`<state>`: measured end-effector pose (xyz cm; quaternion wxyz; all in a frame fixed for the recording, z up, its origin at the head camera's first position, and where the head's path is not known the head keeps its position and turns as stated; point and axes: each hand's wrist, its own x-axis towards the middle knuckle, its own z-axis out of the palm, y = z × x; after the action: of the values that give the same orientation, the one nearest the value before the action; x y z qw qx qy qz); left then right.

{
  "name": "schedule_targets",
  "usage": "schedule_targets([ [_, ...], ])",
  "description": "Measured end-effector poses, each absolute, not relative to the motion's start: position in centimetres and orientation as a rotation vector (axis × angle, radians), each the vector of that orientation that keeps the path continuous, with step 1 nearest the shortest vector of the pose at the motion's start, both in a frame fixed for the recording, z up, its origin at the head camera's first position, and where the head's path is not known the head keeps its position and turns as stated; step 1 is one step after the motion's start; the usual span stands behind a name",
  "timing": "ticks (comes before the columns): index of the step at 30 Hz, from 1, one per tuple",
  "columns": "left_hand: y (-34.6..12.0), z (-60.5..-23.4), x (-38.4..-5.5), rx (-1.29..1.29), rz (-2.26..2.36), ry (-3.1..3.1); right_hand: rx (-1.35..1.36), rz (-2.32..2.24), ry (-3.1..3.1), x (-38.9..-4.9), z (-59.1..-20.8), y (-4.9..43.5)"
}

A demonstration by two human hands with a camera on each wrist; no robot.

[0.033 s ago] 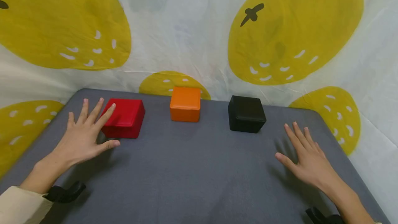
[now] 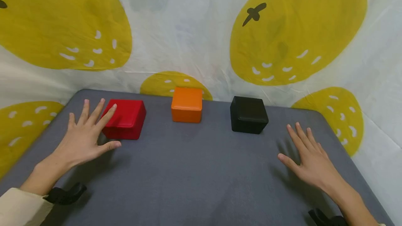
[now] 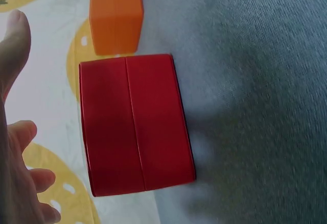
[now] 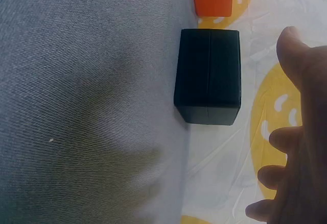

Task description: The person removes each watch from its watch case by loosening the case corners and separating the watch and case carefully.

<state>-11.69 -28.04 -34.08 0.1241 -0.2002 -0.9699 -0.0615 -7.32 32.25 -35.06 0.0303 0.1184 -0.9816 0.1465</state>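
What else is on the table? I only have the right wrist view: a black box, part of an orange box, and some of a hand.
Observer: There is a third box, a red box.
Visitor: Oh! Is somebody holding it?
Observer: No. The left wrist view shows a gap between the left hand and the red box.
Visitor: How are all three arranged, then?
Observer: In the head view, the orange box sits between the red box and the black box, touching neither.
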Motion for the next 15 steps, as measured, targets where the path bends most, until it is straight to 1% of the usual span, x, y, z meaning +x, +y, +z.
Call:
schedule_targets([
  [15,-28.56,-34.14,-11.57,-0.566,-0.239,-2.843,0.38,0.452,-3.014,-7.83,-34.14,31.52],
])
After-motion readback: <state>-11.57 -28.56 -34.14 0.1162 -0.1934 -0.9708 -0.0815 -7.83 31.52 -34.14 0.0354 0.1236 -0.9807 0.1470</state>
